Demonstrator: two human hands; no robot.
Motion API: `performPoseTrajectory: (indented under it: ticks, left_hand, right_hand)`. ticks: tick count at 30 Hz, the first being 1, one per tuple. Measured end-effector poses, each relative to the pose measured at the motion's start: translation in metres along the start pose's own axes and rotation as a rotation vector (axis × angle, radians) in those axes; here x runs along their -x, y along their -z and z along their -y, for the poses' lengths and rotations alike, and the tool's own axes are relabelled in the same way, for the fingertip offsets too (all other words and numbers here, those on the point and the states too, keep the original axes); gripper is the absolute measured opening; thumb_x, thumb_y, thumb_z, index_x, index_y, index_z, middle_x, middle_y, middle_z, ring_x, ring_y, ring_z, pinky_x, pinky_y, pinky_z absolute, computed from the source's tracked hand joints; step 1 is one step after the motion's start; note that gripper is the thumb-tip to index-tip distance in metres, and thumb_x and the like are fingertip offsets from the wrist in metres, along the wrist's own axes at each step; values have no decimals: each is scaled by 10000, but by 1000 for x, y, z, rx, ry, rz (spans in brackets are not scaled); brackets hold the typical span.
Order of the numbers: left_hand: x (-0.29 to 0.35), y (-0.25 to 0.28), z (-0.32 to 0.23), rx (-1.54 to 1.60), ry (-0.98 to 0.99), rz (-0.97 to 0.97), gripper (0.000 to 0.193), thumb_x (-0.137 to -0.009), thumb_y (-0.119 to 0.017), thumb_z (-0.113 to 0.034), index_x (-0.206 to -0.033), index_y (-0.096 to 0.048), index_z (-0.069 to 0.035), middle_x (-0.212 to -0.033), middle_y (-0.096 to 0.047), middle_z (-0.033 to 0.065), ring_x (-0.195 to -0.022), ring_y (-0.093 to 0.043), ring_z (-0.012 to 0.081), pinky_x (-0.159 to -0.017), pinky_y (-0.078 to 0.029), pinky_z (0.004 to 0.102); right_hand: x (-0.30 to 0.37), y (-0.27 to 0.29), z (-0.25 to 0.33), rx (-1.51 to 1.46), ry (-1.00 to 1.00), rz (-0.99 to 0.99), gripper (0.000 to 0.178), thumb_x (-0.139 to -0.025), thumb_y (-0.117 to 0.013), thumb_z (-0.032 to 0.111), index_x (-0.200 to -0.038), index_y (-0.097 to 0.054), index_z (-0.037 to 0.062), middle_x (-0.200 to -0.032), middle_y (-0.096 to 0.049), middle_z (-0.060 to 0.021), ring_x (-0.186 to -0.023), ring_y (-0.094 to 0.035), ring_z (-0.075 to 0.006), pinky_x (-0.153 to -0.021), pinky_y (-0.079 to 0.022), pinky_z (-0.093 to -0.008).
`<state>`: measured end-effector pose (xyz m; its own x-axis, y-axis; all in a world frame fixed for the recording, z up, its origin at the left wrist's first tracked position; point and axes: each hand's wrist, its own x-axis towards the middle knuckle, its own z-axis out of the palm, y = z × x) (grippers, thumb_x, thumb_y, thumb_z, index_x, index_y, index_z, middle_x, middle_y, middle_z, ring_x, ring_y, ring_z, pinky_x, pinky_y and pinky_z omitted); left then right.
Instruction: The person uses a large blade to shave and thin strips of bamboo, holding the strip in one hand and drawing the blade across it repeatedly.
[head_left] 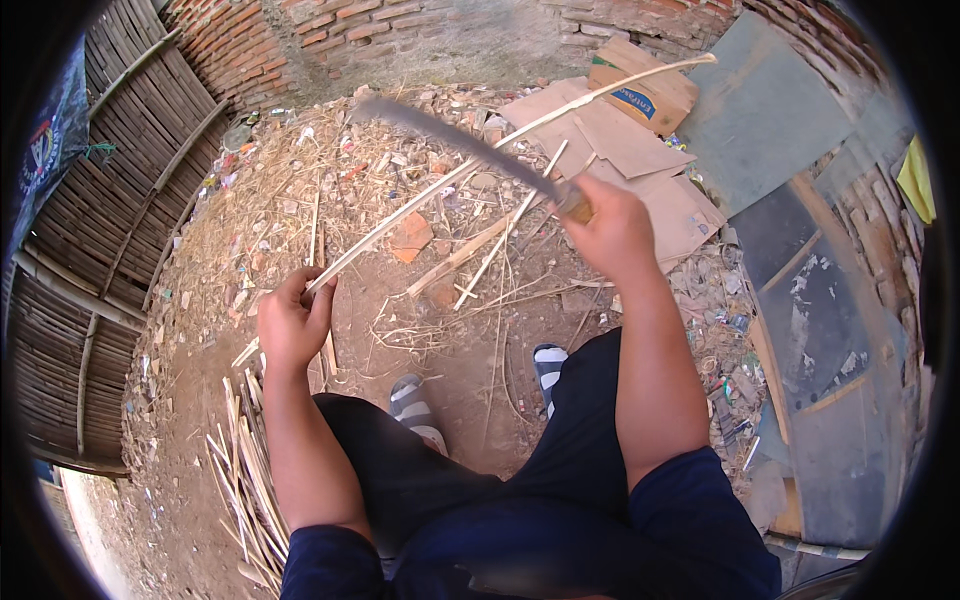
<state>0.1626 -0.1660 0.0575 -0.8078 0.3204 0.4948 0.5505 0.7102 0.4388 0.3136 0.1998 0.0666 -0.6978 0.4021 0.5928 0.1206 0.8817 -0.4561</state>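
Note:
Pinched between the thumb and fingers of my left hand (290, 325) is a long pale strip of split bamboo (400, 220). The strip slants up to the far right, with a short end sticking out below the hand. My right hand (612, 230) is closed round the wooden handle of a machete (450, 135). Its long dark blade points to the far left, blurred, and crosses over the middle of the strip. Whether blade and strip touch, I cannot tell. By my left forearm, a pile of similar strips (245, 460) lies on the ground.
Loose strips, shavings and a broken brick piece (411, 234) litter the dirt ahead of my feet. Flattened cardboard (625, 150) and grey sheets (775, 120) lie at the right. A slatted bamboo panel (130, 180) stands left; a brick wall (420, 40) closes the far side.

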Motion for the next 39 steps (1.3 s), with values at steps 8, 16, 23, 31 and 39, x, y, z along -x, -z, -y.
performPoseTrajectory:
  ticks: [8,16,23,31,39]
  left_hand:
    - [1,-4,-3,12,-1,-2,210,-907,-779,-288,-944,-763,-82,-535,-596,72,-438,-538,196,-479,-408,349]
    - [6,-19,-18,73,9,19,233,-919,-761,-313,-956,-761,-82,-519,-571,63,-437,-523,185,-482,-407,345]
    - [5,-13,-19,34,48,39,271,-908,-770,-340,-964,-763,-75,-526,-580,77,-440,-545,197,-487,-422,348]
    - [6,-17,-30,46,63,45,317,-906,-783,-329,-1002,-750,-29,-504,-558,56,-445,-516,163,-489,-399,336]
    - [3,-11,-19,-36,73,8,360,-889,-789,-395,-978,-766,-47,-527,-587,84,-460,-579,216,-500,-449,350]
  right_hand:
    - [-6,-2,-13,-131,-268,-95,288,-841,-804,262,-1048,-696,93,-819,-709,-178,-793,-694,-402,-682,-529,-470]
    - [14,-13,32,-19,197,177,269,-791,-796,212,-1007,-664,120,-866,-708,-127,-825,-694,-378,-685,-529,-492]
    - [0,-2,9,-42,-47,22,291,-804,-799,230,-1049,-698,111,-885,-718,-156,-843,-699,-387,-710,-541,-476]
    - [18,-9,38,-32,158,212,261,-802,-790,229,-997,-671,102,-836,-703,-151,-808,-695,-393,-691,-538,-493]
    - [6,-6,22,-50,1,103,269,-794,-793,233,-1002,-677,110,-819,-694,-156,-811,-689,-400,-677,-528,-500]
